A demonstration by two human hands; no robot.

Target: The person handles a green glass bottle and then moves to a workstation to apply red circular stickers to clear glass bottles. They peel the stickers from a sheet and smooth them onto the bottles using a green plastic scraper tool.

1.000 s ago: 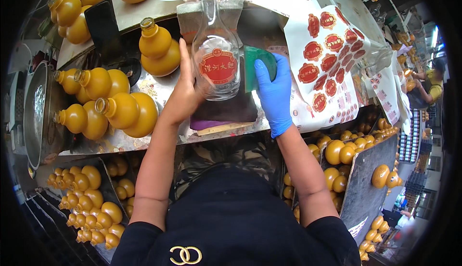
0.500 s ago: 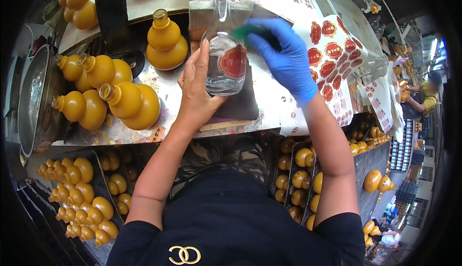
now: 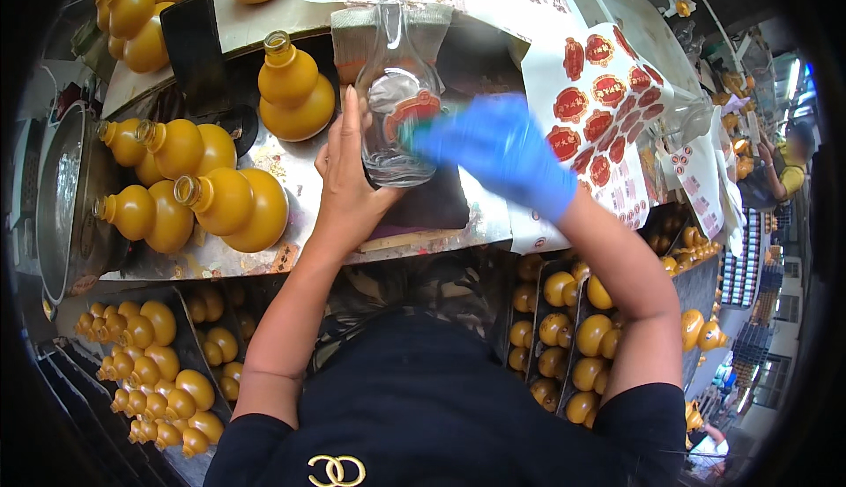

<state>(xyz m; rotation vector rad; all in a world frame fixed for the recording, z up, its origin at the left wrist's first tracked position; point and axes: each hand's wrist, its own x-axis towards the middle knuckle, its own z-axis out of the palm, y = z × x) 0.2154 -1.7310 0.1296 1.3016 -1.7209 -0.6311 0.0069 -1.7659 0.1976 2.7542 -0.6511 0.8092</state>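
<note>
A clear glass bottle (image 3: 381, 159) lies on the padded rest in front of me, its neck pointing away. On its upper side sits a red label (image 3: 412, 113). My left hand (image 3: 351, 178) is closed round the bottle's left side. My right hand (image 3: 507, 154), in a blue glove and smeared by motion, is at the bottle's right side. It grips a green piece (image 3: 416, 137) that meets the label's lower right part. Most of that piece is hidden, so I cannot tell its exact kind.
Yellow gourd-shaped bottles (image 3: 295, 95) stand and lie at the left, beside a dark phone-like slab (image 3: 194, 46). Sheets of red labels (image 3: 608, 90) spread over the table's right. Racks of gourd bottles (image 3: 167, 381) flank me below. Another person (image 3: 784, 174) works at the far right.
My gloved right hand has swept down and left with the green piece, from above the bottle's right side onto the label. The left hand still holds the bottle.
</note>
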